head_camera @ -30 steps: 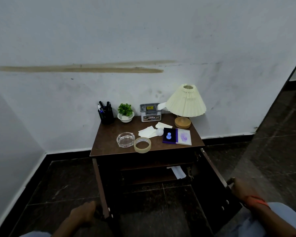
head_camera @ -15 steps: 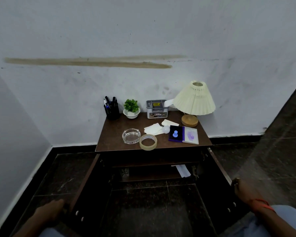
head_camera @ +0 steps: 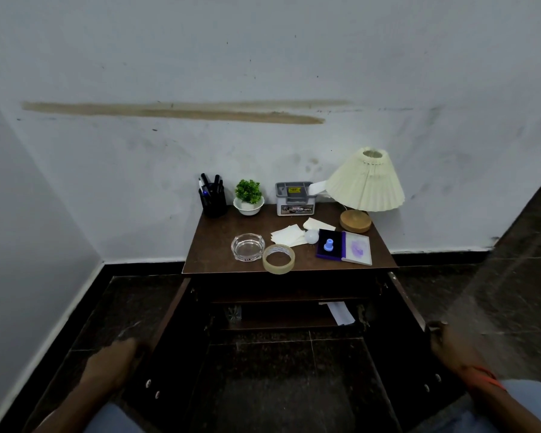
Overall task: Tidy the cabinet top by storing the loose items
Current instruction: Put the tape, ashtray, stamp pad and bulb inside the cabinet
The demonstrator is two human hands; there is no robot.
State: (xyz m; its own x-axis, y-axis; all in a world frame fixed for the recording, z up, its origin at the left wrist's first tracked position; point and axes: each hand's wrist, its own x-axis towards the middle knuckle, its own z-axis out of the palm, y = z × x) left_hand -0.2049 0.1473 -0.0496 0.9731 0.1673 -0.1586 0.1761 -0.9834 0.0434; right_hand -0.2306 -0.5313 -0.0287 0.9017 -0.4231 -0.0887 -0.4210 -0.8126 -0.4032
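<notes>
My left hand (head_camera: 116, 360) and right hand (head_camera: 448, 345) meet the open doors (head_camera: 166, 323), grip too blurred to tell; ashtray (head_camera: 247, 246), tape (head_camera: 278, 259), papers (head_camera: 288, 235) and lamp (head_camera: 366, 182) crowd the desk (head_camera: 213, 245).

Open floor between the swung-out dark wooden cabinet doors (head_camera: 172, 339), straight to the shelf opening. Bare strip down the left of the brown wooden cabinet top (head_camera: 214, 245). Front edge crowded by clear glass ashtray (head_camera: 247, 247) and beige tape roll (head_camera: 278, 259), right rear overhung by cream pleated lampshade (head_camera: 366, 184).
</notes>
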